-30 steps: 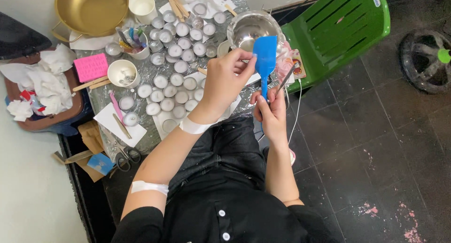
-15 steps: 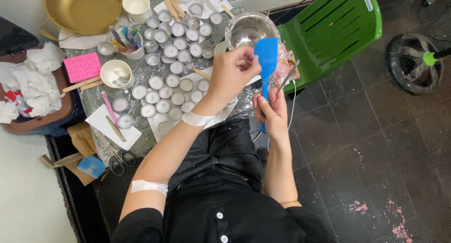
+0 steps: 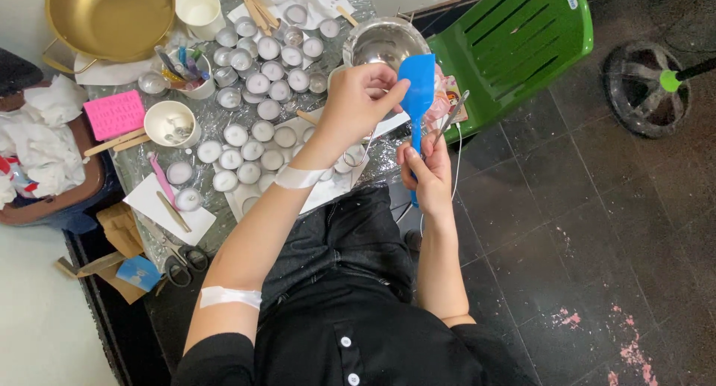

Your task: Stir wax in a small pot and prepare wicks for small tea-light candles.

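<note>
My right hand (image 3: 426,170) grips the handle of a blue spatula (image 3: 417,88), blade up, together with a thin metal tool (image 3: 450,116) that sticks out to the right. My left hand (image 3: 359,106) is at the left edge of the spatula blade, fingertips pinched against it. Both hands hover over the table's near right corner, just below a shiny steel bowl (image 3: 380,41). Whether something small sits between the left fingertips is hidden.
Several white tealight cups (image 3: 257,114) cover the foil-lined table. A brass pan (image 3: 112,17), white cups (image 3: 198,9), pink silicone mould (image 3: 114,114), wooden sticks (image 3: 253,5), scissors (image 3: 181,261) lie around. A green plastic chair (image 3: 514,46) stands right, a fan base (image 3: 645,88) beyond.
The view has drifted, so everything sits slightly further left and up. My left fingers have shifted along the spatula blade's edge; the right hand keeps its grip.
</note>
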